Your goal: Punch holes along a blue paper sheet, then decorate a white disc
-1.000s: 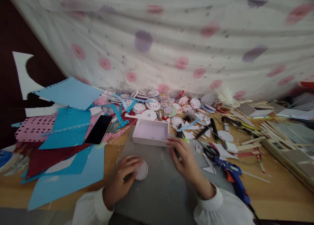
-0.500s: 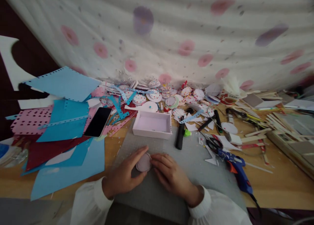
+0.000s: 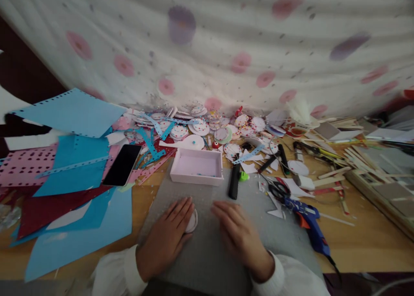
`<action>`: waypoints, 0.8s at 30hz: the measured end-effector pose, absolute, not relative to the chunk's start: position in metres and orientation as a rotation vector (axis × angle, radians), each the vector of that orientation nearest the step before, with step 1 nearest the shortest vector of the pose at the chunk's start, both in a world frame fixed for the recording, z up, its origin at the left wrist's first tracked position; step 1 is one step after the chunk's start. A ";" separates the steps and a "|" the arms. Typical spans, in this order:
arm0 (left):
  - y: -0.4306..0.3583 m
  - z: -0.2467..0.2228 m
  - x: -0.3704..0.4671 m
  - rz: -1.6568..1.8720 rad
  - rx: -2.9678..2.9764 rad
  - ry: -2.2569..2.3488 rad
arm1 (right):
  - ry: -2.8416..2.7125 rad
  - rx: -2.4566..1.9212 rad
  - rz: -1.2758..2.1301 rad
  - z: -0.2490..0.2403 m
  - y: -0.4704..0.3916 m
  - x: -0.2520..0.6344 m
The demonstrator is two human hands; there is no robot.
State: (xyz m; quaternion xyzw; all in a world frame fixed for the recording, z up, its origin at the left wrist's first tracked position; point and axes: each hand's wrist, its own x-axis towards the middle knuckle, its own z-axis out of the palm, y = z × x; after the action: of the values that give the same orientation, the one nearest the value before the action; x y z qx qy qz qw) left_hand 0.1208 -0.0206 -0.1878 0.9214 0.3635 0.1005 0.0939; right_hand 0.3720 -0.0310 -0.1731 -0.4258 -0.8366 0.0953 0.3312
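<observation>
A small round white disc [image 3: 192,222] lies on the grey mat [image 3: 207,253], partly covered by my left hand [image 3: 170,233]. That hand lies flat over the disc's left side, its fingers stretched out and the thumb near the lower edge. To the right, my right hand [image 3: 241,235] is apart from the disc, slightly blurred. Its fingers are stretched out side by side, and nothing shows in them. A shallow pale pink open box [image 3: 197,179] stands on the mat beyond both hands, with a few tiny blue bits inside.
Blue, pink and dark red sheets [image 3: 77,227] with a phone [image 3: 123,165] lie to the left. Several decorated paper discs [image 3: 199,127] are heaped along the curtain. A black-handled tool [image 3: 234,182], scissors [image 3: 280,188], a blue glue gun [image 3: 310,227] and wooden sticks [image 3: 365,162] lie to the right.
My left hand has turned from holding the disc's edge to lying flat over it. My right hand has let go of the disc and moved right. The view has shifted slightly.
</observation>
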 end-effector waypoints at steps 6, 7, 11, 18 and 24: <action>-0.013 -0.177 0.121 0.398 2.607 1.043 | -1.911 -1.495 -0.167 -0.131 -0.033 0.460; -0.011 -0.175 0.123 0.421 2.583 1.034 | -1.890 -1.531 -0.193 -0.124 -0.031 0.478; -0.002 -0.166 0.135 0.460 2.529 0.970 | -1.766 -1.797 -0.105 -0.114 -0.014 0.546; 0.008 -0.150 0.131 0.534 2.571 0.969 | -2.120 -1.831 0.395 -0.139 0.053 0.580; 0.046 -0.144 0.118 0.746 2.696 1.381 | -2.387 -1.705 0.598 -0.124 0.090 0.544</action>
State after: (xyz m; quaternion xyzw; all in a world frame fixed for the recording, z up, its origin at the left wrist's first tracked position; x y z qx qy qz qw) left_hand 0.1175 0.0462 -0.1443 0.8642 0.4426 0.2391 0.0109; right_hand 0.5442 0.0895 -0.1237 -0.5680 -0.7951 0.1992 0.0739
